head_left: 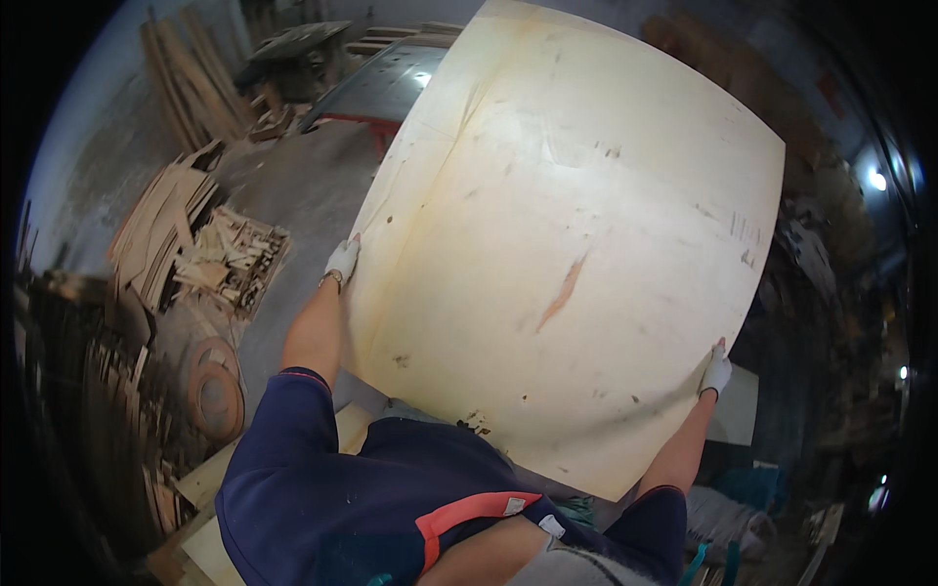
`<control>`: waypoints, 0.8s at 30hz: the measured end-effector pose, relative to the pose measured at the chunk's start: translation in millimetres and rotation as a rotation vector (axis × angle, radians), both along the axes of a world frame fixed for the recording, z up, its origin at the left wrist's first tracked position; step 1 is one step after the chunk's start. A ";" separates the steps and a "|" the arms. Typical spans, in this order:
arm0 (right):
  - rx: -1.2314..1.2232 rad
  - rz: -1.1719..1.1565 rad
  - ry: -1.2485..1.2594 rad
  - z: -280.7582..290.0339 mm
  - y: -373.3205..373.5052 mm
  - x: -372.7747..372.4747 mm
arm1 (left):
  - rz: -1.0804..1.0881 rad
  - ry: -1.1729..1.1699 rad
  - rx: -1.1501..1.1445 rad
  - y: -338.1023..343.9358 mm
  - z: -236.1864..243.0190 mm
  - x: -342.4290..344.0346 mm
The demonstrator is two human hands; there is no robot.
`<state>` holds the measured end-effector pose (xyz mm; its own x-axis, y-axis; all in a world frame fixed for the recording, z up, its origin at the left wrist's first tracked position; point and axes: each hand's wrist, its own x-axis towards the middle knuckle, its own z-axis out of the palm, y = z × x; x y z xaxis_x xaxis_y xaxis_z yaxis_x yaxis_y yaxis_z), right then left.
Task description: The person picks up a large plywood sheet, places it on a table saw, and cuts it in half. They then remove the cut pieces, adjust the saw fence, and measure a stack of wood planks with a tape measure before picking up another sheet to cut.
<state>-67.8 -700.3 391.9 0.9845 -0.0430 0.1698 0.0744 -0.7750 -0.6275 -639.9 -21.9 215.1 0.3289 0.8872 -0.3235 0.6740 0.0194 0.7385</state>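
Observation:
A large pale plywood sheet [518,234] fills the middle of the view, held up in front of my body and slightly tilted. Dark smudges, a yellowish streak on its left and a brown split near its centre mark its face. On its left edge, my left hand [342,258] is closed, in a white work glove with the thumb showing on the face. My right hand [717,373], gloved alike, grips the right edge lower down, near the bottom corner. The other fingers of both hands are mostly hidden behind the sheet.
A dark-topped machine table [376,86] with a red base stands beyond the sheet at far left. Wood scraps [230,256] lie heaped on the left floor near round wooden rings [215,391]. Long boards [191,78] lean on the wall. Another pale sheet [735,405] lies at right.

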 end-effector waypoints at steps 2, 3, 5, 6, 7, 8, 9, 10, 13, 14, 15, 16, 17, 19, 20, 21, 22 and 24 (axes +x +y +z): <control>-0.012 0.085 0.004 -6.8 36.1 19.6 | 0.090 0.047 -0.017 -21.1 -3.0 -38.1; -0.037 0.091 0.019 -13.1 48.7 23.5 | 0.160 0.052 0.013 -33.0 -7.7 -53.9; -0.135 0.087 0.046 -18.1 88.9 32.9 | 0.252 0.074 0.024 -42.4 -14.9 -82.9; -0.103 0.160 0.056 -15.4 115.5 40.5 | 0.275 0.094 -0.006 -37.4 -16.4 -92.7; -0.126 0.198 0.048 -11.2 144.3 41.1 | 0.300 0.112 -0.008 -29.0 -17.7 -103.4; -0.146 0.238 0.036 -7.7 173.2 38.9 | 0.300 0.121 -0.052 -18.8 -21.5 -114.3; -0.148 0.282 0.026 -7.6 189.0 39.0 | 0.308 0.136 -0.050 -12.0 -22.0 -120.8; -0.278 0.219 0.064 -4.2 212.3 35.7 | 0.317 0.195 -0.067 -2.9 -24.3 -132.3; -0.240 0.267 0.042 0.3 271.7 10.3 | 0.347 0.149 -0.109 25.1 -30.4 -164.7; -0.237 0.279 0.058 2.8 295.8 5.7 | 0.346 0.158 -0.136 35.7 -31.0 -171.8; -0.251 0.286 0.080 7.0 314.9 -0.9 | 0.358 0.176 -0.160 43.6 -33.2 -180.8; -0.248 0.306 0.091 5.1 319.1 -4.8 | 0.351 0.184 -0.160 43.1 -36.5 -185.8; -0.298 0.277 0.111 2.7 328.4 -8.3 | 0.361 0.211 -0.204 44.9 -37.8 -191.7; -0.394 0.246 0.132 -1.5 351.1 -0.8 | 0.375 0.265 -0.270 43.4 -42.0 -194.2; -0.407 0.276 0.140 -6.0 358.3 8.3 | 0.358 0.266 -0.276 38.5 -46.2 -191.8; -0.429 0.291 0.149 -10.2 366.2 19.5 | 0.356 0.282 -0.287 34.3 -48.2 -187.4; -0.449 0.333 0.147 -14.7 374.9 29.4 | 0.372 0.284 -0.262 31.7 -51.1 -182.8; -0.488 0.338 0.191 -23.1 379.2 49.0 | 0.389 0.324 -0.349 18.5 -54.8 -172.3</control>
